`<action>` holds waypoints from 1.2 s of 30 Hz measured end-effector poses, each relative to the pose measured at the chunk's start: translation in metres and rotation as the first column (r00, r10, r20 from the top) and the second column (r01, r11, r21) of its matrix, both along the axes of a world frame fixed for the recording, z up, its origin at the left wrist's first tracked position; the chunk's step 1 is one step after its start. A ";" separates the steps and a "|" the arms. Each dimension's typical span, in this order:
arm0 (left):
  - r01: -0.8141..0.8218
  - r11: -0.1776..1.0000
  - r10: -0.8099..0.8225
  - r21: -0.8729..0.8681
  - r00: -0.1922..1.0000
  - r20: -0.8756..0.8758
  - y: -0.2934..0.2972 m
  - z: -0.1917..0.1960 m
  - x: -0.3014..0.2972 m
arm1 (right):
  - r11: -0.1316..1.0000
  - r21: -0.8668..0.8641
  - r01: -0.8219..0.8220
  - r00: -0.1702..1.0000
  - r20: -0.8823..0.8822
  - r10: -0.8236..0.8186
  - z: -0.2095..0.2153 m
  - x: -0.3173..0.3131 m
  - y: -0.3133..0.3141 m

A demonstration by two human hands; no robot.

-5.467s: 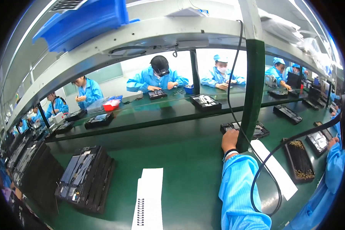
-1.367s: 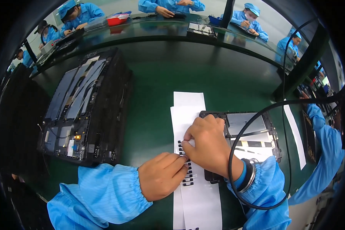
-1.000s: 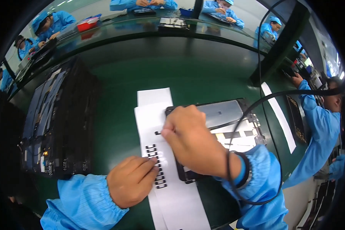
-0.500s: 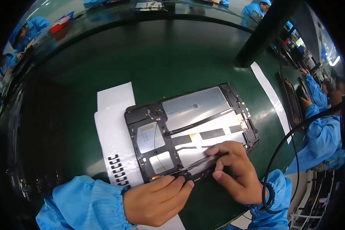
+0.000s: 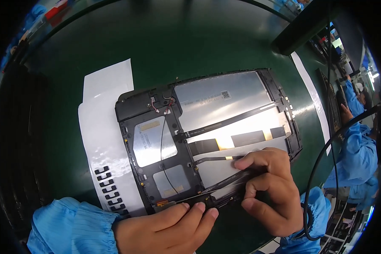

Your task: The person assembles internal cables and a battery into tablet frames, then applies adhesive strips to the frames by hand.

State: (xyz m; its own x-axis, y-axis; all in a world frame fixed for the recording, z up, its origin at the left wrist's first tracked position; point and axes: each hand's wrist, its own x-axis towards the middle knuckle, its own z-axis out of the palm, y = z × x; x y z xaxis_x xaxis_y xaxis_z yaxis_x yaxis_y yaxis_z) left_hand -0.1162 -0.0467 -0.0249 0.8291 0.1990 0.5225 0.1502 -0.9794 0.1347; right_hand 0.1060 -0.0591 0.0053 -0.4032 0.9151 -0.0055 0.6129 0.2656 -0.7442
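Observation:
An opened tablet (image 5: 224,108) with a black frame and silver inner panels lies at a slant on the green bench. My left hand (image 5: 169,230) lies along its near edge, fingers together and pressing there beside a small orange-brown part (image 5: 162,204). Over the near right part of the tablet, my right hand (image 5: 275,192) is bent, its index fingertip by a thin black ribbon cable (image 5: 213,159). A dark strip (image 5: 224,183) runs beneath its curled fingers; what they grip is hidden. A thin black wire (image 5: 161,156) curves over the left part of the frame.
White sheets (image 5: 108,84) lie left of the tablet, partly under it, with a row of small black pieces (image 5: 110,190). A white strip (image 5: 311,97) and a dark post (image 5: 302,27) are at the right. A black cable (image 5: 315,169) hangs near my right wrist. A co-worker's blue sleeve (image 5: 354,144) is beyond.
The view has shifted, so the tablet and sheets appear larger and higher. Both hands keep about the same places at the tablet's near edge.

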 end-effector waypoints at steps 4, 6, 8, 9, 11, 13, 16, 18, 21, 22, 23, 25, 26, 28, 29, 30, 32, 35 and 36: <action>-0.006 1.000 0.006 -0.006 1.000 0.010 -0.001 -0.002 0.002 | 1.000 0.027 -0.013 0.998 0.054 0.012 -0.003 0.001 0.001; -0.023 0.999 0.024 -0.044 0.999 0.042 -0.003 -0.001 0.004 | 0.999 0.049 0.009 0.999 0.037 -0.011 -0.005 0.000 0.000; -0.003 1.000 0.004 -0.028 1.000 0.029 -0.003 0.005 0.008 | 0.998 0.066 -0.003 0.998 0.067 -0.001 -0.002 0.000 0.000; 0.010 1.000 -0.010 -0.016 1.000 0.016 -0.004 0.008 0.012 | 0.997 0.078 -0.021 0.995 0.099 0.013 0.000 -0.001 0.000; -0.169 0.969 0.214 -0.181 0.938 0.274 -0.025 -0.018 0.047 | 0.997 0.078 -0.011 0.996 0.089 0.004 0.000 -0.002 0.000; -0.265 0.875 0.443 -0.405 0.775 0.451 -0.036 -0.032 0.057 | 0.997 0.075 0.002 0.997 0.078 -0.008 0.000 0.000 0.001; -0.244 0.875 0.431 -0.418 0.785 0.444 -0.034 -0.035 0.056 | 0.997 0.069 0.023 0.999 0.021 -0.025 -0.001 0.008 0.001; -0.241 0.880 0.427 -0.409 0.779 0.460 -0.034 -0.035 0.057 | 0.989 0.114 0.098 0.994 -0.052 -0.092 -0.002 0.013 -0.002; -0.265 0.881 0.439 -0.393 0.768 0.466 -0.034 -0.033 0.059 | 0.985 0.171 0.036 0.999 -0.020 -0.033 -0.001 0.009 -0.001; -0.279 0.879 0.447 -0.387 0.764 0.465 -0.034 -0.032 0.059 | 0.978 0.210 0.018 1.000 -0.015 -0.015 -0.002 0.007 -0.001; -0.275 0.880 0.445 -0.388 0.764 0.467 -0.033 -0.033 0.059 | 0.978 0.208 -0.032 0.998 0.060 0.019 0.001 0.007 0.000; -0.278 0.879 0.451 -0.388 0.751 0.482 -0.032 -0.034 0.060 | 0.974 0.222 -0.048 0.996 0.081 0.031 -0.002 0.008 0.000; -0.276 0.881 0.446 -0.384 0.753 0.484 -0.022 -0.023 0.051 | 0.969 0.240 -0.065 0.994 0.099 0.042 -0.003 0.010 -0.001; 0.058 0.998 -0.054 0.022 0.986 -0.155 0.006 0.010 0.020 | 0.966 0.252 -0.055 0.995 0.094 0.032 -0.005 0.009 -0.002; 0.055 0.998 -0.050 0.024 0.986 -0.160 0.006 0.011 0.019 | 0.965 0.257 -0.048 0.996 0.086 0.027 -0.005 0.007 -0.002; 0.049 0.999 -0.046 0.019 0.987 -0.155 0.005 0.011 0.019 | 0.964 0.260 -0.051 0.996 0.081 0.031 -0.006 0.007 -0.002; 0.047 0.999 -0.045 0.014 0.988 -0.149 0.005 0.009 0.019 | 0.955 0.291 -0.063 0.993 0.110 0.033 -0.007 0.006 -0.002; 0.049 0.999 -0.050 -0.009 0.990 -0.129 0.006 0.006 0.020 | 0.946 0.319 -0.059 0.991 0.136 0.016 -0.008 0.005 -0.003; 0.049 0.999 -0.051 -0.019 0.991 -0.128 0.005 0.006 0.021 | 0.946 0.320 -0.058 0.991 0.136 0.014 -0.008 0.005 -0.003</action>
